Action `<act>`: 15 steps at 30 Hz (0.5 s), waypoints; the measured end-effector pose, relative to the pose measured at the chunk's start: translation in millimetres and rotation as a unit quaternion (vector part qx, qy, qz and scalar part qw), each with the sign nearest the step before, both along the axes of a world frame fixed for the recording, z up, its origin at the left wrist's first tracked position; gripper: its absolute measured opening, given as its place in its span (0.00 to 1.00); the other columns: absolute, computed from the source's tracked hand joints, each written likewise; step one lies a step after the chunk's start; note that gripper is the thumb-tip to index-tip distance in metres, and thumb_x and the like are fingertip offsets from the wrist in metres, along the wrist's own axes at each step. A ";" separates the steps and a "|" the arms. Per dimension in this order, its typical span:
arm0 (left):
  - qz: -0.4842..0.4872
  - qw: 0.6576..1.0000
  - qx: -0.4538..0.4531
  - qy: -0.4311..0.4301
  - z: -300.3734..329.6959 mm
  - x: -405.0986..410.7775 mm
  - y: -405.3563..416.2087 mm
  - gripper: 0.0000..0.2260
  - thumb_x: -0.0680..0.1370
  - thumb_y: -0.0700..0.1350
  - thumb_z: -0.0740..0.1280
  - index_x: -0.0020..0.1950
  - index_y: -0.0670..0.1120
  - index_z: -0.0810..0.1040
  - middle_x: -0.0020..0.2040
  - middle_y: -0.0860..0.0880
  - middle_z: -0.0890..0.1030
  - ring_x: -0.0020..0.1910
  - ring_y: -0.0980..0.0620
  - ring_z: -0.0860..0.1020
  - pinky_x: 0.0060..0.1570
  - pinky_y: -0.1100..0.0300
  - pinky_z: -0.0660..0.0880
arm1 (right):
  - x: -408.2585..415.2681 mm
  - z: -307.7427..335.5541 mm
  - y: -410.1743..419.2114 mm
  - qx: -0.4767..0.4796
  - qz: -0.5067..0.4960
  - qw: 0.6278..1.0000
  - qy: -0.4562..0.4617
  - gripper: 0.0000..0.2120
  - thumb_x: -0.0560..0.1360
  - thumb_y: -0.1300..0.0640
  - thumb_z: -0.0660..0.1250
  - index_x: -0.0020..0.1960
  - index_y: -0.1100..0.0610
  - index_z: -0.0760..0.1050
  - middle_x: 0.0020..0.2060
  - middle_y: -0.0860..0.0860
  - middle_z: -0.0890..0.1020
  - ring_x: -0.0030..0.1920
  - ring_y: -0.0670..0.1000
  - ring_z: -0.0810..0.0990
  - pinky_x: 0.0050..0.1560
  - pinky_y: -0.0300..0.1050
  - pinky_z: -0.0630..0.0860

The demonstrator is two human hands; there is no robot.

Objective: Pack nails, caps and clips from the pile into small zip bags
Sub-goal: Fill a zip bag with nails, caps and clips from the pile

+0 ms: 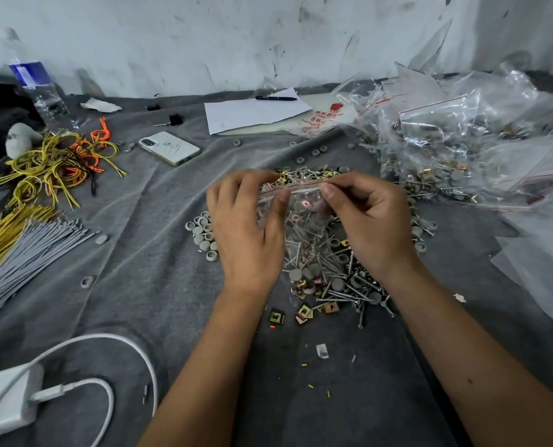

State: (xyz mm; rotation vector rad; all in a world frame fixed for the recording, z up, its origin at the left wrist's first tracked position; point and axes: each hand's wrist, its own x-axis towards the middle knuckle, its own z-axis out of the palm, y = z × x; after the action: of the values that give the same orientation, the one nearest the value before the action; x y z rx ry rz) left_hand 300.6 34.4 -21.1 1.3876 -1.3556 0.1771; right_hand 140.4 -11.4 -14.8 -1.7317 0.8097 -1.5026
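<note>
Both hands, left hand [242, 227] and right hand [370, 221], pinch one small clear zip bag [304, 221] over the loose nail pile [342, 285]; one white phone [170, 147] at ten o'clock, one sheet of white paper [252, 115] at twelve.

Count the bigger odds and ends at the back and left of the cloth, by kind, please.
Phone: 1
Pen: 1
Water bottle: 1
Paper sheet: 1
Charger: 1
Total: 5
</note>
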 end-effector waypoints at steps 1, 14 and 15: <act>0.001 1.000 0.002 -0.030 0.3 -0.5 -0.2 0.11 0.83 0.52 0.68 0.58 0.46 0.82 0.56 0.50 0.79 0.59 0.48 0.73 0.58 0.57 0.69 | 0.0 0.4 0.6 -0.016 -0.007 1.000 0.015 0.05 0.80 0.63 0.70 0.53 0.63 0.83 0.38 0.51 0.85 0.38 0.50 0.86 0.42 0.41 0.80; -0.062 0.996 0.057 -0.036 0.0 -3.0 0.5 0.10 0.82 0.55 0.68 0.59 0.53 0.83 0.61 0.53 0.78 0.64 0.47 0.70 0.61 0.45 0.67 | 2.4 5.9 6.6 -0.124 -0.024 0.981 0.146 0.04 0.81 0.63 0.69 0.51 0.63 0.82 0.43 0.51 0.84 0.44 0.46 0.82 0.47 0.35 0.77; -0.065 0.995 0.064 -0.036 0.5 -3.1 0.9 0.10 0.82 0.55 0.68 0.59 0.54 0.83 0.62 0.53 0.78 0.64 0.48 0.69 0.61 0.45 0.67 | 2.2 5.8 6.2 -0.127 -0.023 0.980 0.152 0.04 0.80 0.63 0.69 0.51 0.63 0.82 0.43 0.51 0.84 0.45 0.45 0.82 0.47 0.35 0.76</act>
State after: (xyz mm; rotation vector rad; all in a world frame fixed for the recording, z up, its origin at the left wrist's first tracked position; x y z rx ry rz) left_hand 297.5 35.3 -20.6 1.4047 -1.5346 0.0546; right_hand 142.6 -5.1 -9.0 -2.1843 0.8408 -1.4414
